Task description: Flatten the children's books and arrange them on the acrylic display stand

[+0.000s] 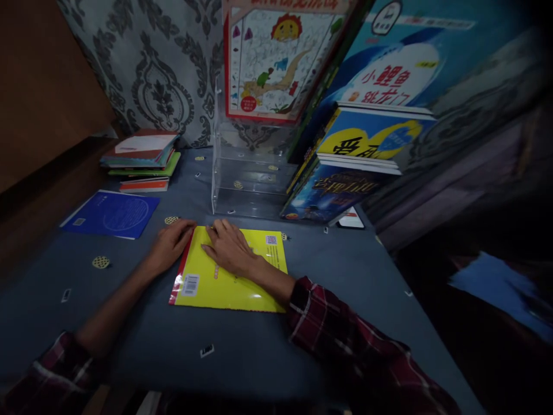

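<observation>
On a grey table (151,351), right of a blue book (116,212), the left hand (170,246) curls at the far left corner of a yellow book (231,294); whether it grips, I cannot tell. The right hand (231,246) rests across the cover, fingers loosely spread; light, even pressure should suit. The book lies flat, glossy, with a red spine (178,282)

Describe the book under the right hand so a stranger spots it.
On the grey-blue tablecloth, find the clear display rack. Just in front lies a book, right hand on it, left hand at its back left corner. Its yellow cover and red left edge set it apart from the blue booklet further left.
</observation>
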The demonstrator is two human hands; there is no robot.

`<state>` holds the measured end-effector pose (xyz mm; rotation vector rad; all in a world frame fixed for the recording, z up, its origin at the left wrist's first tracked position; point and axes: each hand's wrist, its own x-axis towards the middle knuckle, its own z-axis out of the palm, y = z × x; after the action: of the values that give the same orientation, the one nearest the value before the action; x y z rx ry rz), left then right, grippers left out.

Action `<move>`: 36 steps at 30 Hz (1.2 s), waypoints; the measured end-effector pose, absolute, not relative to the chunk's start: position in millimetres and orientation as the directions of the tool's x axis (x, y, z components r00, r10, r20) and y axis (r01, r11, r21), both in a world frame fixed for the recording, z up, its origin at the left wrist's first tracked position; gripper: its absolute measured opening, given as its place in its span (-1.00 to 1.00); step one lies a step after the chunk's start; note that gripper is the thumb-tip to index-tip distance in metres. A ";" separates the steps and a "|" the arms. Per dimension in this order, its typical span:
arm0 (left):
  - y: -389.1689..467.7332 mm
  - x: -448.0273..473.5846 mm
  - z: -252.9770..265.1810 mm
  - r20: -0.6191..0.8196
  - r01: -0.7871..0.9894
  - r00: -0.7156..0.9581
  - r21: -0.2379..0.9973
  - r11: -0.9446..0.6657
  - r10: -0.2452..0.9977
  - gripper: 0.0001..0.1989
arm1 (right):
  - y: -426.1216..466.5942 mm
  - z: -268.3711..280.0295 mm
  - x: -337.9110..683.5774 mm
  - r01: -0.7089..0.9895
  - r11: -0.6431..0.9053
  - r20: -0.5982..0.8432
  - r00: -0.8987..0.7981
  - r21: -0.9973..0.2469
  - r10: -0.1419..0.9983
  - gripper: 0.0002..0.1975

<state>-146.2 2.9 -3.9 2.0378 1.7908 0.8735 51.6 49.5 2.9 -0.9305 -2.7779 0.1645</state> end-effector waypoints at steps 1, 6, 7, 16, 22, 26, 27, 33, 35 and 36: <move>2.9 -146.1 -3.7 0.252 0.801 0.046 0.570 -0.186 0.967 -0.60 | 50.1 3.2 55.9 0.592 0.788 0.152 -0.774 -0.170 0.614 -0.61; 3.5 -147.0 -4.9 0.265 0.816 0.064 0.541 -0.203 0.962 -0.61 | 52.0 2.7 85.1 0.664 0.729 0.106 -0.723 -0.167 0.683 -0.61; 3.5 -147.1 -5.1 0.269 0.816 0.066 0.540 -0.207 0.961 -0.61 | 51.8 2.6 92.1 0.675 0.721 0.105 -0.714 -0.160 0.692 -0.62; 3.1 -148.1 -6.2 0.270 0.829 0.064 0.522 -0.202 0.961 -0.59 | 45.4 -0.4 157.7 0.756 0.649 0.151 -0.634 -0.085 0.758 -0.64; 2.8 -148.3 -8.6 0.285 0.835 0.064 0.510 -0.208 0.956 -0.59 | 45.3 -11.2 198.0 0.795 0.592 0.207 -0.563 -0.130 0.800 -0.66; 1.9 -148.1 -11.6 0.334 0.848 0.089 0.469 -0.247 0.938 -0.61 | 47.7 -17.1 209.0 0.791 0.578 0.231 -0.535 -0.201 0.813 -0.63; 1.6 -147.9 -11.4 0.341 0.857 0.099 0.448 -0.254 0.935 -0.61 | 48.5 -18.0 210.0 0.784 0.579 0.238 -0.532 -0.225 0.813 -0.62; -1.7 -135.9 3.9 0.272 0.937 0.199 0.227 -0.264 0.941 -0.59 | 53.5 -22.0 212.8 0.718 0.618 0.288 -0.547 -0.321 0.786 -0.61; -5.6 -122.7 12.1 0.242 0.942 0.265 0.142 -0.304 0.933 -0.57 | 54.9 -23.6 213.7 0.696 0.641 0.298 -0.568 -0.323 0.767 -0.60; -9.0 -113.6 16.0 0.226 0.928 0.318 0.126 -0.351 0.921 -0.57 | 55.5 -24.3 214.2 0.690 0.646 0.298 -0.574 -0.327 0.763 -0.59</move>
<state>-113.6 -9.0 16.0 2.5717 1.8039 0.4118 214.2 55.5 -24.3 -1.1444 -2.4550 0.2429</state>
